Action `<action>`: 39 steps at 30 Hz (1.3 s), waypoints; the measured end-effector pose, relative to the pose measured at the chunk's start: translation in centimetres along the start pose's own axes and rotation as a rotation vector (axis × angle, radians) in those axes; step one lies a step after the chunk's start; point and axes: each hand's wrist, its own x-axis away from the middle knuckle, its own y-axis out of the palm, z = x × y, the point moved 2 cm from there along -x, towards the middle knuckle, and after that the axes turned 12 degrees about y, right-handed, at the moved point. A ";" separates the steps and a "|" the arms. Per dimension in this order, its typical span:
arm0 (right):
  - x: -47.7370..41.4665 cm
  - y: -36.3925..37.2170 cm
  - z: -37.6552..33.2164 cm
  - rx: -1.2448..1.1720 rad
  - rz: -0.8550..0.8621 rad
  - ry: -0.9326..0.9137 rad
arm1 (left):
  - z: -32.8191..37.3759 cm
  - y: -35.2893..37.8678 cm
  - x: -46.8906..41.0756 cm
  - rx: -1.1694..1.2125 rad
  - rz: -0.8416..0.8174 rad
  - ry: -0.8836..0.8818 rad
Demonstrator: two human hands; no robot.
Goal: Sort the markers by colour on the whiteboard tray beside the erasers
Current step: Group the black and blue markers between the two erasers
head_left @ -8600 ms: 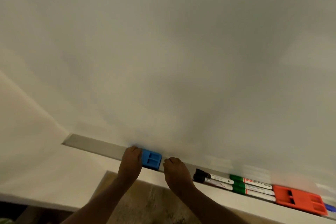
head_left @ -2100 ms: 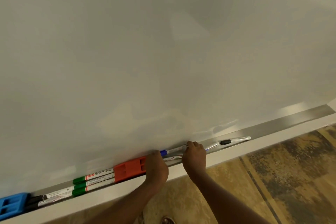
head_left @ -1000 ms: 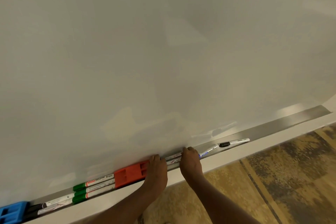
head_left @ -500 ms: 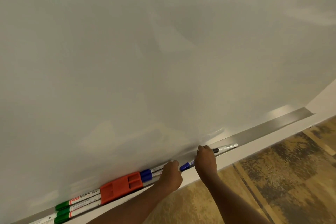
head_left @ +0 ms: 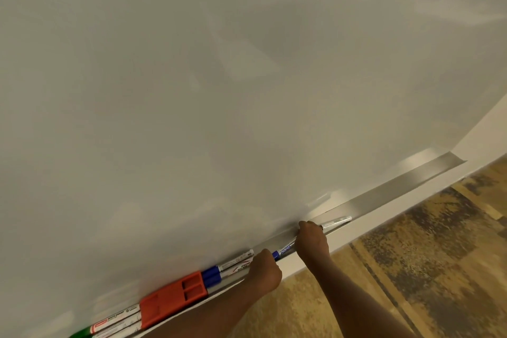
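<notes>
A metal whiteboard tray [head_left: 389, 186] runs diagonally from lower left to upper right. On it lies an orange eraser [head_left: 172, 298], with two blue-capped markers [head_left: 211, 276] touching its right end. My left hand [head_left: 264, 269] is curled over the right ends of those two markers. A third blue marker [head_left: 284, 251] lies between my hands, its barrel running under my right hand [head_left: 312, 239]. The fingers of that hand are closed over the cap end of a black marker, whose white barrel [head_left: 336, 222] sticks out to the right. Green markers [head_left: 82, 333] lie left of the eraser.
The whiteboard [head_left: 247, 90] fills the upper view. A white ledge [head_left: 370, 223] borders the tray's front edge. The tray stretches bare to its right end near the wall corner [head_left: 482, 129]. Patterned brown floor [head_left: 411, 269] lies below.
My right hand has slid right along the tray, off the loose blue marker's cap and onto the black marker's cap. My left hand followed, uncovering the two blue caps beside the eraser. The view shifted right.
</notes>
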 end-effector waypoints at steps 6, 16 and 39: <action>-0.2 0.5 -0.3 -0.006 -0.049 0.032 | 0.6 -0.1 0.2 0.074 0.010 -0.081; 0.4 0.6 -0.6 -0.156 -0.027 0.164 | 0.5 -0.3 0.4 0.144 0.068 -0.095; 7.3 3.4 -5.2 -0.129 -0.164 0.032 | -7.7 -4.6 4.5 0.002 0.287 -0.218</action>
